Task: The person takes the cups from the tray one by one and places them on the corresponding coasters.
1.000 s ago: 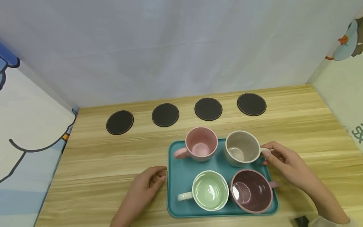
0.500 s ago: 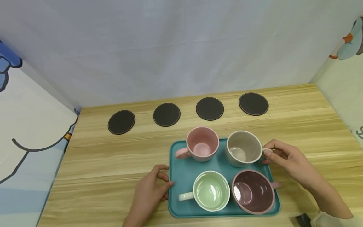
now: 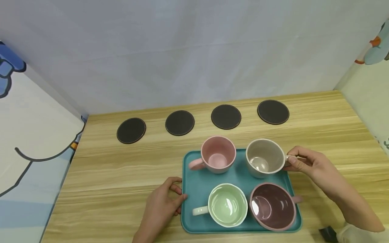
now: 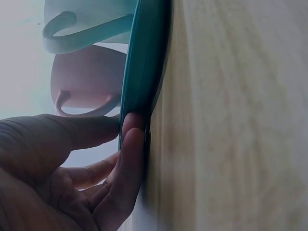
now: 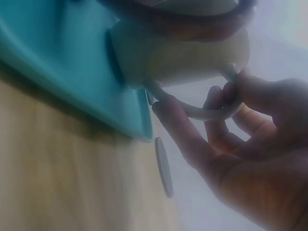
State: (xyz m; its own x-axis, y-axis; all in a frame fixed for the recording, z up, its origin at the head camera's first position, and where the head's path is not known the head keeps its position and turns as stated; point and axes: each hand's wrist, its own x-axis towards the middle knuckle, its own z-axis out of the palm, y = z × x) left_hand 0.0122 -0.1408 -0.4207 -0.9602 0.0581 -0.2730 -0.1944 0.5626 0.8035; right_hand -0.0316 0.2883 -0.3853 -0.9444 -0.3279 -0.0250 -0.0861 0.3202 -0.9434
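Note:
A teal tray carries a pink mug, a beige mug, a light green mug and a dark mauve mug. My left hand pinches the tray's left rim, the thumb above and a finger underneath. On the other side, my right hand holds the beige mug by its handle, with fingers passing through and around the loop. The beige mug is upright over the tray's far right corner, and its base shows close to the tray in the right wrist view.
Black round coasters lie in a row behind the tray: far left, middle left, middle right and right. A pale cloth wall rises at the table's back edge. A small black object is near the right sleeve.
My left hand has moved right and taken hold of the tray's rim. The beige mug, in my right hand, has shifted slightly right relative to the tray.

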